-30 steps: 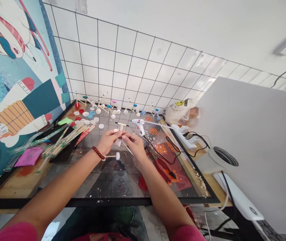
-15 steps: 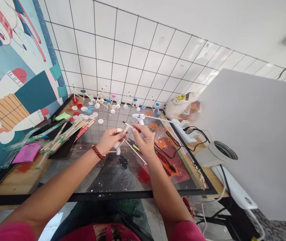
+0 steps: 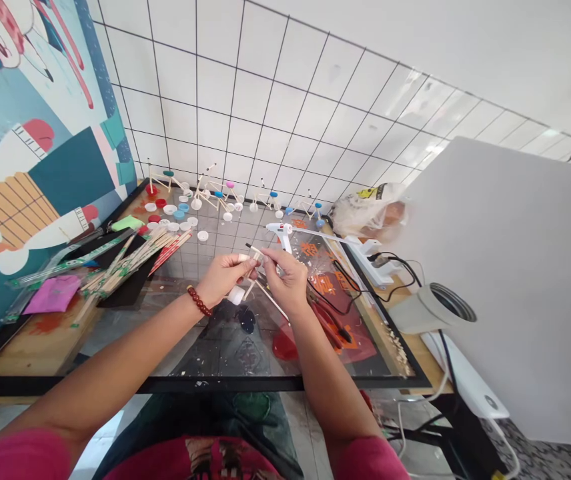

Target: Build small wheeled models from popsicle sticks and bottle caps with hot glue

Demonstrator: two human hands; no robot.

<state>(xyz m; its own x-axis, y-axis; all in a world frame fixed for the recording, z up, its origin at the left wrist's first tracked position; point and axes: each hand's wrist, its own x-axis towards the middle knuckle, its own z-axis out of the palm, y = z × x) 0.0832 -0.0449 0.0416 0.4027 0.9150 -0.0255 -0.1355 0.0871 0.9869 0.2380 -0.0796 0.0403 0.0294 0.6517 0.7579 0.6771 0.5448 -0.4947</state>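
Note:
Both hands meet above the glass table top [image 3: 205, 347]. My left hand [image 3: 223, 277], with a red bead bracelet on its wrist, is closed on a small stick frame [image 3: 251, 283] that carries a white bottle cap [image 3: 236, 295]. My right hand [image 3: 285, 280] pinches a thin wooden stick [image 3: 273, 301] against that frame. A white glue gun [image 3: 281, 232] lies just beyond my hands.
Chopstick packets [image 3: 130, 263] and a pink sheet [image 3: 53, 295] lie at the left. Loose bottle caps [image 3: 175, 217] and several small stick-and-cap models [image 3: 218, 197] stand along the tiled wall. A plastic bag [image 3: 368, 210], power strip [image 3: 368, 257] and cables sit at the right.
My hands have closed in on each other around the stick frame, and the right hand has turned the thin stick against it. The view has shifted slightly.

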